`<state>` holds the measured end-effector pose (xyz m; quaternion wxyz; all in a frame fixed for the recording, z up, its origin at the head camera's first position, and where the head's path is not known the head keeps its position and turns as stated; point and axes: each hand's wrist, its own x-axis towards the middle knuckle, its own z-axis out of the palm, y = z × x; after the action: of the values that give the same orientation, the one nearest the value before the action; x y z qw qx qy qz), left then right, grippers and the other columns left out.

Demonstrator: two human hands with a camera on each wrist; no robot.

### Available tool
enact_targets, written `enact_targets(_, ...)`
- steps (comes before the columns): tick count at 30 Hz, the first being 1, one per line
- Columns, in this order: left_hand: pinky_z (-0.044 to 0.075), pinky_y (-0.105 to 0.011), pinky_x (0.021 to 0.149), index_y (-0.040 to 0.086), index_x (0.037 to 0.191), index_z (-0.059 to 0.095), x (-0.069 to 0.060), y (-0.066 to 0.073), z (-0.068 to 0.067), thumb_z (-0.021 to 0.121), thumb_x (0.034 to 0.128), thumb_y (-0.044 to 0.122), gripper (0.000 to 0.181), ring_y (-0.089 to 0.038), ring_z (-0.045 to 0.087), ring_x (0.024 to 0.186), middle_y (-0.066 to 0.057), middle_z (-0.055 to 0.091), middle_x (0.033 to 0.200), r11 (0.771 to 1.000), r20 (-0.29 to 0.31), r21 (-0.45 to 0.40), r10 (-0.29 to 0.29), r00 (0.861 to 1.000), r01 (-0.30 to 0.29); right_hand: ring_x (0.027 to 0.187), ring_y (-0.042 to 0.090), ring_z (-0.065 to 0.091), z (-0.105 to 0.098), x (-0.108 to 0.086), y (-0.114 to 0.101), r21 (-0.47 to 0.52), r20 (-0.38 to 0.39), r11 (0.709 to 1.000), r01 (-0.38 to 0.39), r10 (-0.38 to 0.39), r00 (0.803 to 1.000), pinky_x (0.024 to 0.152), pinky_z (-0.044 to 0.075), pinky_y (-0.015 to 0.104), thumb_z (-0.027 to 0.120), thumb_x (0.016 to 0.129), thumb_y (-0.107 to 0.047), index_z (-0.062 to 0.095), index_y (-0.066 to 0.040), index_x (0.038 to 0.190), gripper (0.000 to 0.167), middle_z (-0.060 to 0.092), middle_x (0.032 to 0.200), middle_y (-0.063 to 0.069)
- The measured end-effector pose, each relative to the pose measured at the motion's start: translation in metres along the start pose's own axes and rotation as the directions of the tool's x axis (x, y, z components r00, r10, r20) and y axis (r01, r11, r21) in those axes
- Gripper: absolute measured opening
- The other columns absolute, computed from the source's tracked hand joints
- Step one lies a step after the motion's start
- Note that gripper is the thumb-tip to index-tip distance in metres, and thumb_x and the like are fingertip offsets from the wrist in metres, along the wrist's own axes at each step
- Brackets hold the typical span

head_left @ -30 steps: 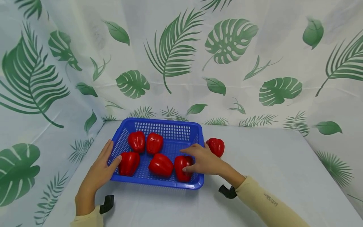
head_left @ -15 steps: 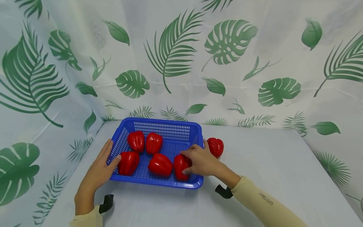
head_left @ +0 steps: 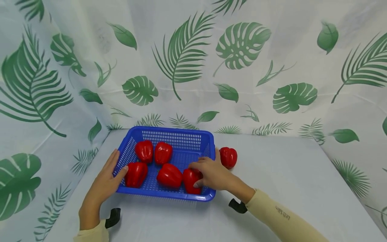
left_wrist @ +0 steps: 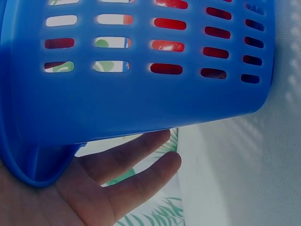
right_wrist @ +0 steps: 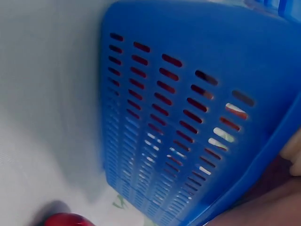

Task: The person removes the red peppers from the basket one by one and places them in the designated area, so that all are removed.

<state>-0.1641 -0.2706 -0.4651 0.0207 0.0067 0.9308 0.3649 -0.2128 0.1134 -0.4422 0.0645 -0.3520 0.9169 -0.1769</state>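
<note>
A blue plastic basket [head_left: 173,131] stands on the table with several red bell peppers [head_left: 170,175] in it. My left hand [head_left: 105,183] holds its left rim, thumb inside and fingers along the outer wall, as the left wrist view shows. The thumb tip overlaps the edge of the front left bell pepper [head_left: 136,174]. At the basket's front right corner, the thumb and index finger of my right hand [head_left: 214,174] grip another bell pepper [head_left: 191,181]. Another finger of that hand reaches over the right rim. Outside, just beyond that rim, lies one bell pepper [head_left: 228,158].
A white cloth covers the table [head_left: 278,174]. Behind and at both sides hangs a white curtain with green leaf prints [head_left: 193,67]. Black bands [head_left: 238,205] show at both wrists. The slotted basket wall [right_wrist: 155,103] fills much of the right wrist view.
The right index finger has curled down onto the front right bell pepper, which now sits between finger and thumb. The left hand keeps its place on the rim. The whole view has drifted slightly.
</note>
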Motion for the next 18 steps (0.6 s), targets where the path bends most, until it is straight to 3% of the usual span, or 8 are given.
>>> enact_targets(5,0.019,-0.079,0.117,0.003,0.171,0.005,0.0,0.0004,0.0012,0.054,0.1118,0.041,0.086,-0.053,0.007,0.16,-0.022,0.0,0.178,1.0,0.001,-0.001,0.001,1.0,-0.001,0.116,0.027,0.072,0.0018,-0.0019,-0.0008,-0.028,-0.002,0.994,0.107,-0.107,0.994,0.121,0.004,0.08,0.091,0.087,-0.023,0.072,-0.011,0.135,0.053,0.078,0.116,0.006)
enact_targets(10,0.019,-0.079,0.117,0.004,0.171,0.005,-0.0003,0.0006,0.0007,0.053,0.1119,0.041,0.085,-0.052,0.006,0.16,-0.022,0.001,0.178,1.0,-0.003,0.013,-0.005,1.0,0.005,0.116,0.024,0.069,0.0003,-0.0008,0.0009,-0.025,-0.007,0.98,0.196,-0.196,0.981,0.122,0.03,0.068,0.089,0.09,-0.021,0.072,-0.009,0.136,0.051,0.076,0.12,0.006)
enact_targets(14,0.019,-0.079,0.117,0.004,0.171,0.004,0.0001,0.0007,0.0005,0.053,0.1118,0.041,0.086,-0.052,0.006,0.16,-0.022,0.001,0.178,1.0,-0.004,0.019,-0.004,1.0,0.004,0.112,0.024,0.066,-0.0017,-0.0007,0.0019,0.038,-0.021,0.984,0.172,-0.172,0.985,0.104,0.054,0.049,0.089,0.09,-0.019,0.071,-0.01,0.137,0.051,0.072,0.118,0.006)
enact_targets(18,0.019,-0.078,0.118,0.003,0.171,0.004,0.0008,0.0015,0.0016,0.054,0.1117,0.04,0.086,-0.052,0.006,0.16,-0.023,0.001,0.178,1.0,-0.004,0.016,-0.006,1.0,0.006,0.108,0.021,0.064,-0.005,0.0007,0.0013,0.125,-0.045,0.982,0.14,-0.136,0.99,0.088,0.061,0.032,0.088,0.091,-0.018,0.07,-0.01,0.14,0.053,0.068,0.119,0.006)
